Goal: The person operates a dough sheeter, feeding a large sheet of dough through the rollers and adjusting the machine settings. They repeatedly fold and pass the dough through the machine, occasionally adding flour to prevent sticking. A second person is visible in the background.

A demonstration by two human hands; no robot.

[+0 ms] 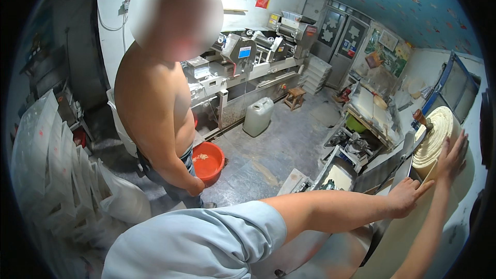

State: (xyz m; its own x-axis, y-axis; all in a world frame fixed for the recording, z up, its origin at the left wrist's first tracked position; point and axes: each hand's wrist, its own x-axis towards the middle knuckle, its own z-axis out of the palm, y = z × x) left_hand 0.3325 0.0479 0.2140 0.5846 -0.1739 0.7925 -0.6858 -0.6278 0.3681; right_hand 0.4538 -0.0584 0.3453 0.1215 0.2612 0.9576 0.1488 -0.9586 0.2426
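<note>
A thick roll of pale dough sheet (pixel 437 139), wound in many layers, sits at the right. A wooden rod end (pixel 421 119) sticks out of its near face. From the roll, a broad smooth cream sheet (pixel 413 237) runs down toward the lower edge. My right hand (pixel 452 159) lies against the roll's outer side with its fingers stretched out. My left hand (pixel 408 196) reaches across at the roll's lower edge, index finger extended against the sheet and the other fingers partly bent. Nothing separate shows in either hand.
A shirtless person (pixel 160 108) stands at the left. Beside them is an orange basin (pixel 211 163) with pale scraps. A white jerrycan (pixel 258 117) and wooden stool (pixel 295 98) stand on the floor. Roller machines (pixel 248 54) line the back wall; white sacks (pixel 67 175) pile up left.
</note>
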